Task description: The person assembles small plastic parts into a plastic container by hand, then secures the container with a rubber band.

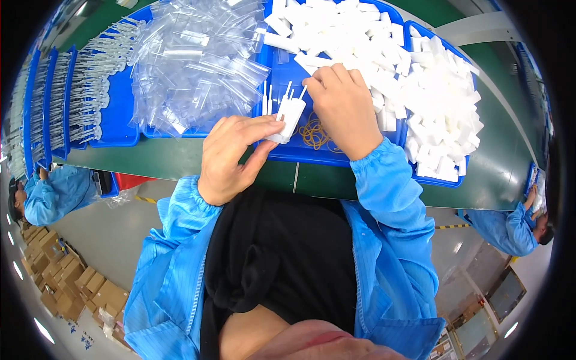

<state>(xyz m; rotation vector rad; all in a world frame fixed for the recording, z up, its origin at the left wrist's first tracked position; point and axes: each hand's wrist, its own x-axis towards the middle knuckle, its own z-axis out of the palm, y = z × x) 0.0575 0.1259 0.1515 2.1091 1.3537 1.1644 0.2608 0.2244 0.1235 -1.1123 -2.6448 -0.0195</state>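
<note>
Your left hand [231,153] pinches a white block [291,115]; your right hand [343,107], grip unclear, nears a pin [302,93], likely seating it, needing steady alignment.

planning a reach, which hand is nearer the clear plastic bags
Left. The left hand is just below the clear plastic bags in view; the right hand is farther right, beside white blocks.

On the table [108,159], the middle tray [309,156] stands between plastic bags [192,69] and the right tray [441,181]. In it, rubber bands [316,135] lie before the blocks [351,36]; above it, the held piece [291,115] is between the left hand [234,153] and right hand [345,108]. Farther left, trays [70,102] seem to overlap.
</note>
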